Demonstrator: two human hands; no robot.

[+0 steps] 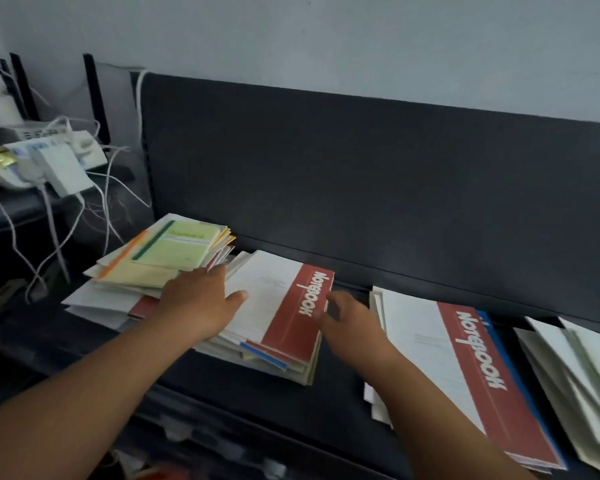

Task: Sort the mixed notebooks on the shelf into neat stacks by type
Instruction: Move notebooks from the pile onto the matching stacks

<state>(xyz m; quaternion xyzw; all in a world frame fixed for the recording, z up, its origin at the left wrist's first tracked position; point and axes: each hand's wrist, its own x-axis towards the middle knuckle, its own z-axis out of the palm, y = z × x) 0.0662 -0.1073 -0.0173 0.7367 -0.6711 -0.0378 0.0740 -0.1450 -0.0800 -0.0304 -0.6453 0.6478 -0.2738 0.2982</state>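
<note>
1. Left grip [201, 299] lies flat, unclenched, on the red notebook [284, 306]; right grip [347, 317], loose and empty, touches its right edge
2. That notebook tops a pile [281, 363] on the shelf [343, 393]
3. Light, floppy, likely slippery: pinch its red edge

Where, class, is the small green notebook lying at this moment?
The green notebook lies at the left of the head view, on top of the untidy pile, just beyond the left hand and left of the red-banded notebook.
</note>
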